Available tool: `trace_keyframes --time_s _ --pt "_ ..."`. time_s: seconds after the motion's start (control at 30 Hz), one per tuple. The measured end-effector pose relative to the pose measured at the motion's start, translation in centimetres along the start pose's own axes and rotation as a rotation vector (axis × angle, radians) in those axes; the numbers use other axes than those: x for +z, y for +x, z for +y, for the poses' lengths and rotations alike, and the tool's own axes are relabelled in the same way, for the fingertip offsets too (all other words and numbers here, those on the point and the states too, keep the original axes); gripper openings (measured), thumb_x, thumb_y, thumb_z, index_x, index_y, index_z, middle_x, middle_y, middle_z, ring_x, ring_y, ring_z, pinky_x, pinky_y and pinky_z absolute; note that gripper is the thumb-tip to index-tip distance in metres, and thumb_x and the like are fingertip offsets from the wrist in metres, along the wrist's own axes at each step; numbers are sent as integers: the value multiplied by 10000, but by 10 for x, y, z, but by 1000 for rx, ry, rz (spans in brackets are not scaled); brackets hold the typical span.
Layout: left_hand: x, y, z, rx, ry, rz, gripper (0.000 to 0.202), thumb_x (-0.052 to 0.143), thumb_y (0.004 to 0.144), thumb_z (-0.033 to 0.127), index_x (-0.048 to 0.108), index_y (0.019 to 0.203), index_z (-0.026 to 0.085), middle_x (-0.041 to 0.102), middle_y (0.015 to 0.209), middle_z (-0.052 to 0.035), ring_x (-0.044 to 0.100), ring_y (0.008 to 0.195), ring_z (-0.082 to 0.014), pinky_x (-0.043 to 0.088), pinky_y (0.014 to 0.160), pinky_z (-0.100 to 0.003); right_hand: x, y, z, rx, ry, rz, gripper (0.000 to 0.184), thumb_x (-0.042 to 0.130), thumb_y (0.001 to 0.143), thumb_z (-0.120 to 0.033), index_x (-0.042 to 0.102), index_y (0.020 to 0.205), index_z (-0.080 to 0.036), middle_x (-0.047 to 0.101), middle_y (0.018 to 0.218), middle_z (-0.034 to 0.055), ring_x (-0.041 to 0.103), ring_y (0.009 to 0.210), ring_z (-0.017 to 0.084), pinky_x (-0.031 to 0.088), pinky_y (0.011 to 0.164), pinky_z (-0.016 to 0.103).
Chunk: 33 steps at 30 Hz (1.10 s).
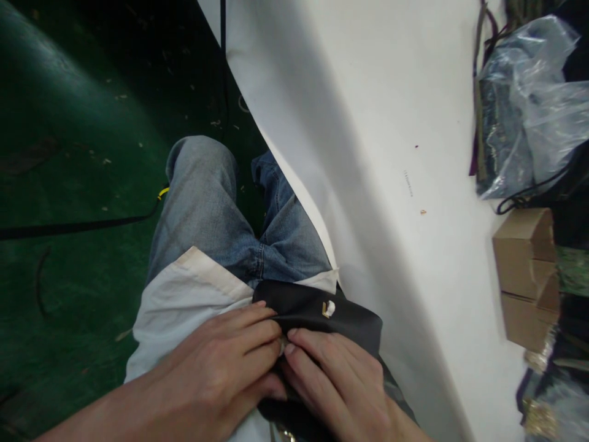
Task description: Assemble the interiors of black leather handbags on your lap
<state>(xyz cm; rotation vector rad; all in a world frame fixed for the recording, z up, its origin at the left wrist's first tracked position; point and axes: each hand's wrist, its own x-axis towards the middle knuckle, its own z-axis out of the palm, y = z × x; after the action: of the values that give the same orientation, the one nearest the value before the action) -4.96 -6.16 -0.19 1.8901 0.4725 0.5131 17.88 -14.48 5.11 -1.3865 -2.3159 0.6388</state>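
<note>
A black, smooth, leather-like bag lies on my lap, its upper part laid out flat. A small gold fitting with a bit of white on it sits on this upper part. My left hand grips the bag from the left, with its fingers bent over the black material. From the other side, my right hand holds it with thumb and fingers pressed together. The fingertips of both hands meet at a small pale thing I cannot make out. More gold metal shows at the bottom edge, mostly hidden below my hands.
A white-topped table runs along my right. Clear plastic bags, dark material and a cardboard box lie along its far side. A black strap stretches over the green floor at left, near my jeans-covered knee.
</note>
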Motion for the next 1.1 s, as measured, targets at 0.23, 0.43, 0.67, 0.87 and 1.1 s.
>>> trace_keyframes --time_s 0.23,0.43,0.67,0.87,1.1 --pt "0 -8 -5 -13 -17 24 167 583 1159 306 697 1184 186 791 1083 -40 799 1072 -172 506 1290 -298 -3 3 1 -21 -38 0 320 454 1184 -153 760 1166 -60 832 1130 156 791 1045 213 659 913 318" --pt "3 -16 -6 -26 -47 57 226 610 1155 291 708 1319 170 807 1225 -48 771 1219 -160 412 1341 -275 -3 4 2 -51 -33 -9 319 456 1168 -130 766 1156 -54 839 1142 169 794 1059 228 667 893 330" --pt "-6 -4 -5 -6 -108 8 164 598 1156 260 722 1098 169 796 1064 -46 737 1110 -214 424 1199 -429 -5 7 0 -42 -2 -58 352 422 1176 -126 764 1152 -47 844 1135 179 811 1027 235 672 875 333" --pt "-12 -1 -9 90 -14 -41 97 655 1090 205 737 1132 178 794 1023 -66 722 1120 -265 416 1232 -510 -10 9 -1 -57 -25 -80 326 461 1160 -101 782 1170 -46 857 1138 186 822 1091 236 694 910 332" --pt "-9 -5 -11 19 -107 -1 96 670 1109 246 732 1111 173 817 1089 -70 747 1097 -238 405 1282 -482 -7 9 -2 -66 -41 -30 336 459 1171 -102 788 1123 -52 868 1121 156 833 1052 228 690 900 319"
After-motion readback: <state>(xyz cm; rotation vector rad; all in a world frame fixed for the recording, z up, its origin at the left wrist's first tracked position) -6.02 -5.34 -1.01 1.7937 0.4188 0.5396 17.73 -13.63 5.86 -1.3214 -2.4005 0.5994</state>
